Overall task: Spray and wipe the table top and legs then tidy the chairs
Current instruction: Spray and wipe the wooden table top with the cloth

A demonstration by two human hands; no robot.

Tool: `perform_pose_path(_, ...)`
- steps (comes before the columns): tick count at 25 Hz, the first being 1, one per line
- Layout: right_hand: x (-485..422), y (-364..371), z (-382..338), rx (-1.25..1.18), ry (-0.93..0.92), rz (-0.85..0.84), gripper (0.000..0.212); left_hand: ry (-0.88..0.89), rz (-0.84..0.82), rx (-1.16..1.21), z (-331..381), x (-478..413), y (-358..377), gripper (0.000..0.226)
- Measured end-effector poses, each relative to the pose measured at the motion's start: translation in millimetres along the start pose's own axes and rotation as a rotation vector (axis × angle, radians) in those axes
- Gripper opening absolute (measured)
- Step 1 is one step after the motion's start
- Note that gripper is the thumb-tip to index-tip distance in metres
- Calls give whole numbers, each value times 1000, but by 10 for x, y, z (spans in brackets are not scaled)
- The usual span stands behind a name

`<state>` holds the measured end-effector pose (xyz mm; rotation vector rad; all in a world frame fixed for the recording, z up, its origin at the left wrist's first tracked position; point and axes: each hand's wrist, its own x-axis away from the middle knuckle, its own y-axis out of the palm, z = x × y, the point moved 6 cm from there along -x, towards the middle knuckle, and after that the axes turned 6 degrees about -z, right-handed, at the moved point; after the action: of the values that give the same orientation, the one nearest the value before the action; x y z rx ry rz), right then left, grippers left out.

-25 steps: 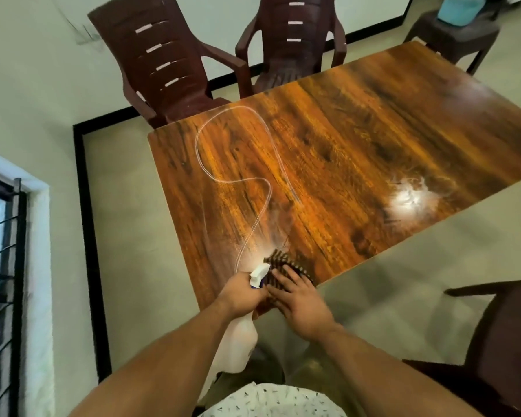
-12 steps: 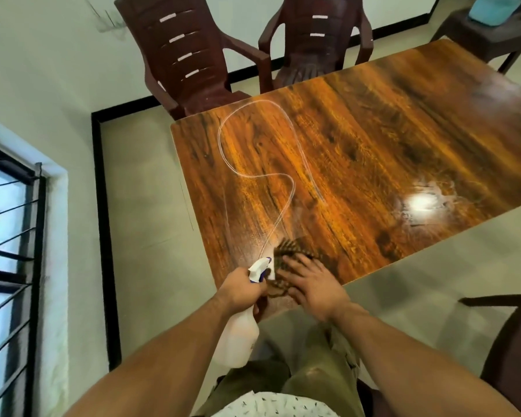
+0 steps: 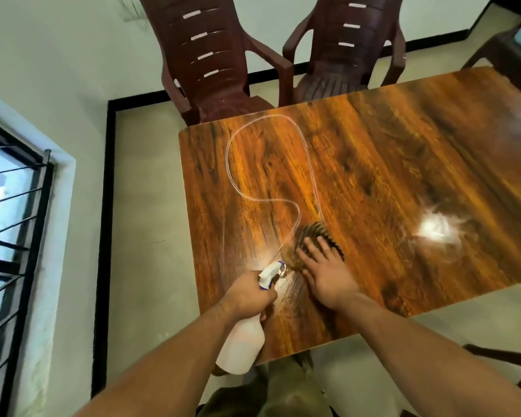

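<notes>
Bottle (image 3: 241, 346) first: my left hand (image 3: 248, 294) wraps its neck in a closed grip, white body hanging below, nozzle aimed over the desk (image 3: 388, 164). I cannot tell how much liquid it holds. Just right of that grip, my right hand (image 3: 325, 273) lies flat, fingers spread, pressing a striped cloth (image 3: 309, 237) onto the wet wood. The cloth is blurred and half hidden under the palm. Two chairs (image 3: 211, 64) stand beyond, tops cut off.
</notes>
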<state>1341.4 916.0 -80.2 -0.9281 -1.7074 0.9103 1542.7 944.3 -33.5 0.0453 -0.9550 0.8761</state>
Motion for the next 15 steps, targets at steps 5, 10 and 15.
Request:
perform_pose_path(5, -467, -305, 863, -117, 301, 28, 59, 12, 2, 68, 448, -347, -132, 8)
perform_pose_path(10, -170, -17, 82, 20, -119, 24, 58, -3, 82, 185, 758, -657, -299, 15)
perform_pose_path(15, -945, -480, 726, 7, -124, -32, 57, -50, 88, 221, 988, -974, -437, 12)
